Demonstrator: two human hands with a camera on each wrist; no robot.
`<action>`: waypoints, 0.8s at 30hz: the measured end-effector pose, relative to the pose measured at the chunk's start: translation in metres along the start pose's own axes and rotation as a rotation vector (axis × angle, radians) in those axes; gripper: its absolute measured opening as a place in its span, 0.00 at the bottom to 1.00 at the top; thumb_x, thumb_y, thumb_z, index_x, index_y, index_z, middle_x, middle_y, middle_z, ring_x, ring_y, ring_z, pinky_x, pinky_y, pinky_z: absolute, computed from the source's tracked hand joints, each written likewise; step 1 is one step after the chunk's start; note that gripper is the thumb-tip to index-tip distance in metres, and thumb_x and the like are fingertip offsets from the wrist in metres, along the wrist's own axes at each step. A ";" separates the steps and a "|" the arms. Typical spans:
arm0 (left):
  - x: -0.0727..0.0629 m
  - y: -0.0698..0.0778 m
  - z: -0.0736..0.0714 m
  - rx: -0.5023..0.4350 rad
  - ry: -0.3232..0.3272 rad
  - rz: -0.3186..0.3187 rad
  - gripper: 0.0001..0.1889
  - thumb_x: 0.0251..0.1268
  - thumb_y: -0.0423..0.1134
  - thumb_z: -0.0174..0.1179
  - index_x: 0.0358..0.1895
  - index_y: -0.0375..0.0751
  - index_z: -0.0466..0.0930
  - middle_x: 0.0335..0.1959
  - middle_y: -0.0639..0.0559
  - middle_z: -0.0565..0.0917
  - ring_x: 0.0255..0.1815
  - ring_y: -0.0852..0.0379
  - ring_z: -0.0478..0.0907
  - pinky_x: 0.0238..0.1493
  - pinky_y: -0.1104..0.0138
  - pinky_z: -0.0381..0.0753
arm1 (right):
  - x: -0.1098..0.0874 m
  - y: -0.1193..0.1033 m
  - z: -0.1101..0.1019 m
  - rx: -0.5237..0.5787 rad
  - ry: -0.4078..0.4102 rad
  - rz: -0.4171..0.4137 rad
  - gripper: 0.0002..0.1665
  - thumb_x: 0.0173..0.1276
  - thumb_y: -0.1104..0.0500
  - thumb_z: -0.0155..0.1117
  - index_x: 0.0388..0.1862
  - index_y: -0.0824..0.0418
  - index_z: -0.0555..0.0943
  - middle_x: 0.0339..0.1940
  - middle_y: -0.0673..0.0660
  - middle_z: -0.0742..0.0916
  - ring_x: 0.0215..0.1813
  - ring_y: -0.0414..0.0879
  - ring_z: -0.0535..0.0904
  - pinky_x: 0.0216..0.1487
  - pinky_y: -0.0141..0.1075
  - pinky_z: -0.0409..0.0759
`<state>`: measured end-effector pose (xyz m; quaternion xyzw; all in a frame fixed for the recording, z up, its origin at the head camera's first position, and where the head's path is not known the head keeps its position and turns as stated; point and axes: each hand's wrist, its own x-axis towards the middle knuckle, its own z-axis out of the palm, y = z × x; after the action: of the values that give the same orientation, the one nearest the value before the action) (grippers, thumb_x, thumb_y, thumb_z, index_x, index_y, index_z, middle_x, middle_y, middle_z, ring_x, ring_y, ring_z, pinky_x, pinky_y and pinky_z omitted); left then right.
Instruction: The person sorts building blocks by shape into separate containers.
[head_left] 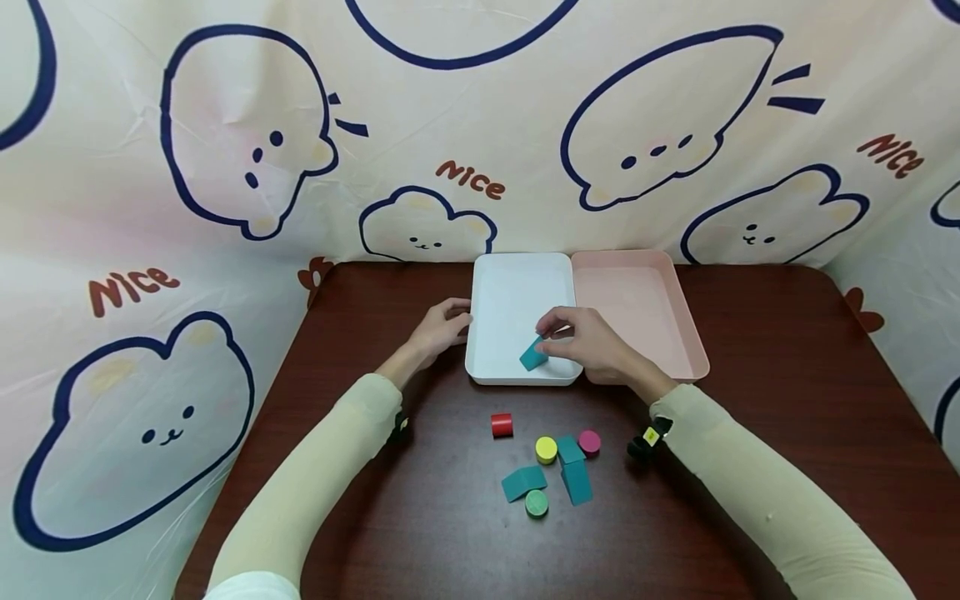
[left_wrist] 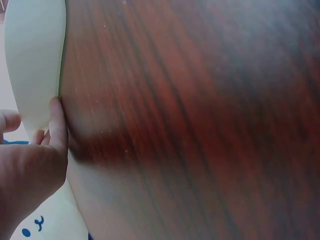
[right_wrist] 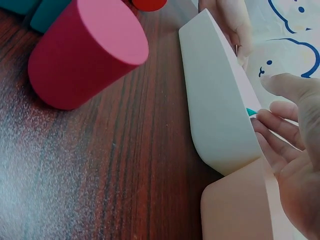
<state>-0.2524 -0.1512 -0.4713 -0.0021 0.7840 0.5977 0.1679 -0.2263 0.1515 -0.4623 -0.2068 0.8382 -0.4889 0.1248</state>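
Note:
My right hand (head_left: pixel 596 343) is over the white tray (head_left: pixel 517 287), fingertips and thumb pinching a teal block (head_left: pixel 533 355) at its upper end. In the right wrist view only a small green-teal corner of that block (right_wrist: pixel 251 112) shows past the tray wall, by the fingertips. My left hand (head_left: pixel 438 329) rests against the white tray's left side, its fingers touching the wall. From the left wrist view, fingers of the left hand (left_wrist: pixel 35 170) lie along the tray's outer edge, down near the tabletop.
A pink tray (head_left: pixel 637 308) adjoins the white one on the right. On the brown table before them lie a red cylinder (head_left: pixel 502 425), a yellow cylinder (head_left: pixel 546 450), a magenta cylinder (head_left: pixel 589 442), a green cylinder (head_left: pixel 536 503) and several teal blocks (head_left: pixel 577 483). A patterned cloth (head_left: pixel 420 108) hangs behind.

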 end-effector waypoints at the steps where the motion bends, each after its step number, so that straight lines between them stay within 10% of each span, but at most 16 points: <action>1: 0.000 0.000 0.000 0.002 0.002 -0.001 0.25 0.84 0.40 0.51 0.78 0.39 0.66 0.71 0.40 0.74 0.68 0.45 0.78 0.67 0.54 0.82 | 0.000 0.000 0.000 0.003 0.000 0.001 0.20 0.70 0.52 0.77 0.55 0.61 0.86 0.49 0.52 0.87 0.56 0.52 0.83 0.64 0.52 0.83; 24: 0.000 0.001 0.002 0.012 0.018 -0.011 0.24 0.84 0.40 0.52 0.77 0.40 0.68 0.70 0.40 0.75 0.67 0.46 0.78 0.66 0.54 0.83 | -0.014 -0.005 -0.012 -0.083 0.019 -0.115 0.18 0.70 0.53 0.78 0.53 0.60 0.86 0.49 0.54 0.88 0.53 0.48 0.84 0.64 0.50 0.84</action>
<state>-0.2517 -0.1494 -0.4706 -0.0109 0.7891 0.5919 0.1640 -0.2178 0.1650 -0.4519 -0.2550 0.8457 -0.4620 0.0798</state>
